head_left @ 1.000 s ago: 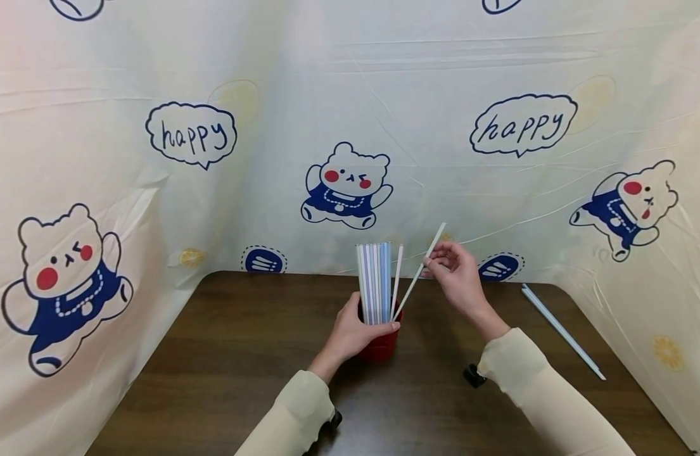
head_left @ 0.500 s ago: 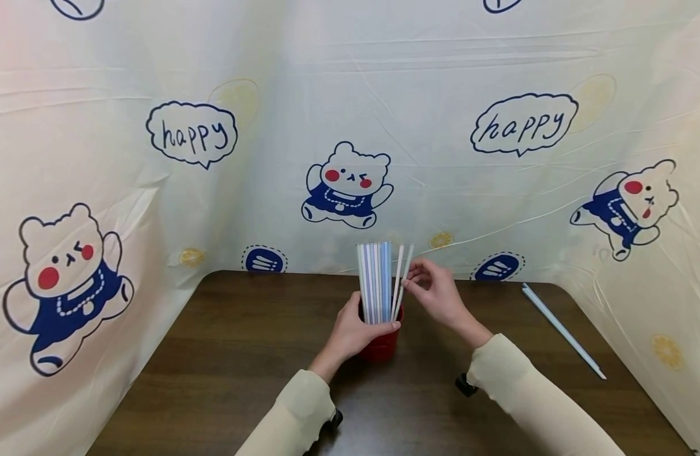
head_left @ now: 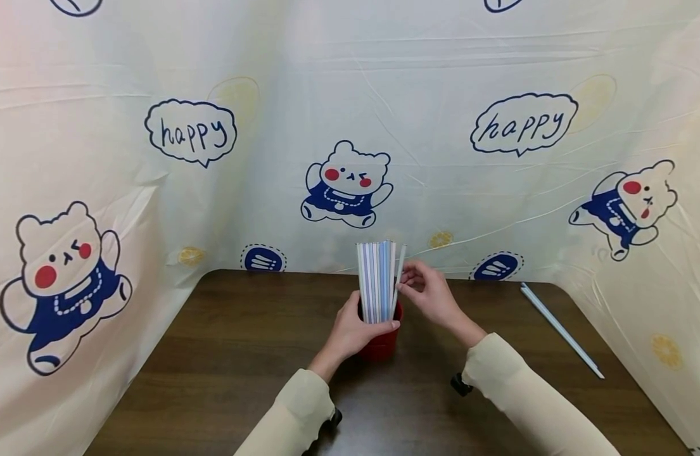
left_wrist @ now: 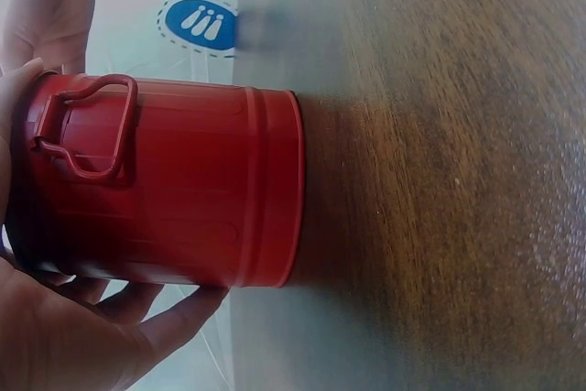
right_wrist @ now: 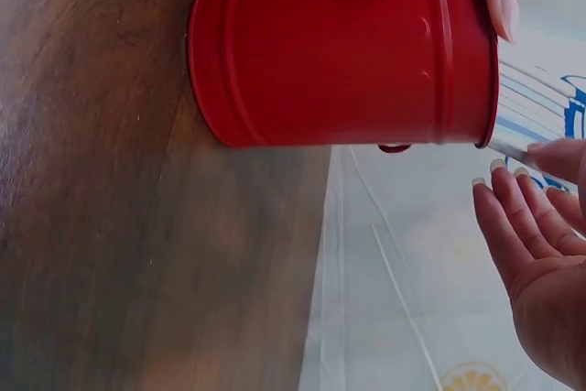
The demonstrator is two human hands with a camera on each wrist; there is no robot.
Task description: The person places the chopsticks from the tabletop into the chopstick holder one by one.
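In the head view, my left hand (head_left: 355,326) grips a small red metal bucket (head_left: 382,345) that stands on the table. The fingers wrap around its upper side and the thumb lies across the front of the rim. A bundle of thin pale, lilac and blue straws (head_left: 375,278) rises nearly upright out of it. My right hand (head_left: 432,294), at the bucket's right, pinches one pale straw (head_left: 401,263) between thumb and fingers, its lower end inside the rim. In the right wrist view, the other fingers (right_wrist: 513,217) of that hand extend loosely beside the straw. The straws' lower ends are hidden.
Two light blue straws (head_left: 560,329) lie side by side near the right edge of the dark wooden table (head_left: 224,367). A white curtain (head_left: 429,126) with printed bears hangs behind and along both sides.
My right hand has moved left and slightly down, bringing its straw from a strong tilt to nearly upright against the bundle. A loose whitish straw now stands closer to the others. The left hand stays put.
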